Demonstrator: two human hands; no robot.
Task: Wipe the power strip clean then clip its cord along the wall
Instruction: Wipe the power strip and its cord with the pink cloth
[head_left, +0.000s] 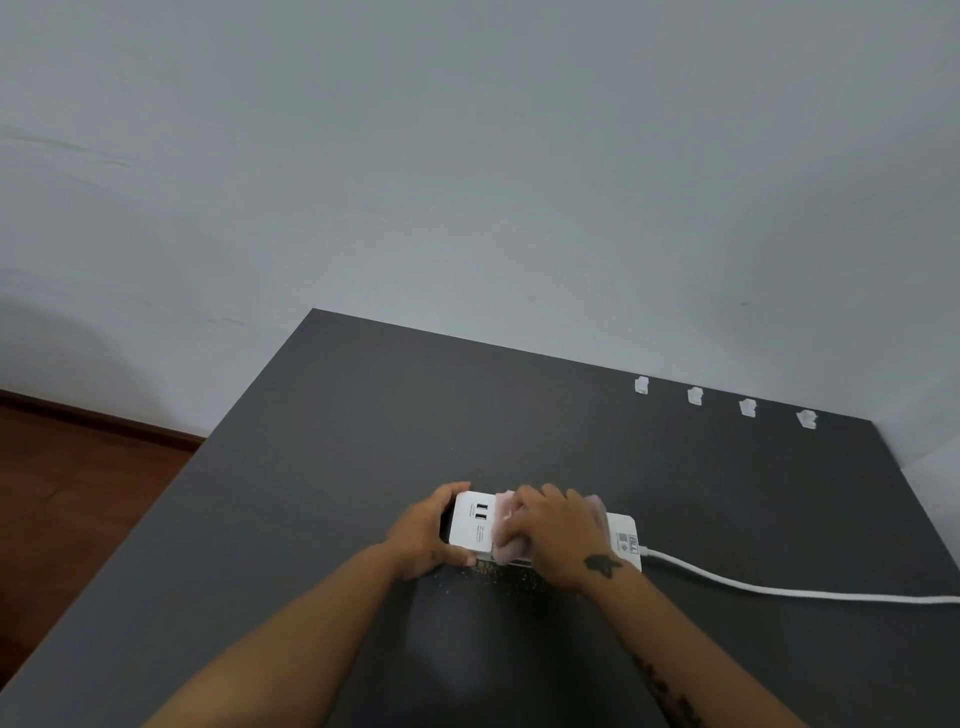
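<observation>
As it lies crosswise, the power strip (470, 525) trails its cord (779, 590) rightward.

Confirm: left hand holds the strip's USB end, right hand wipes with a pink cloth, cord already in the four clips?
No. Head view: the cord lies loose on the table, outside the four clips. Left hand on the power strip, right hand on the pink cloth: correct.

Bare tabletop (363, 441) lies between power strip (470, 525) and clips (695, 396).
</observation>
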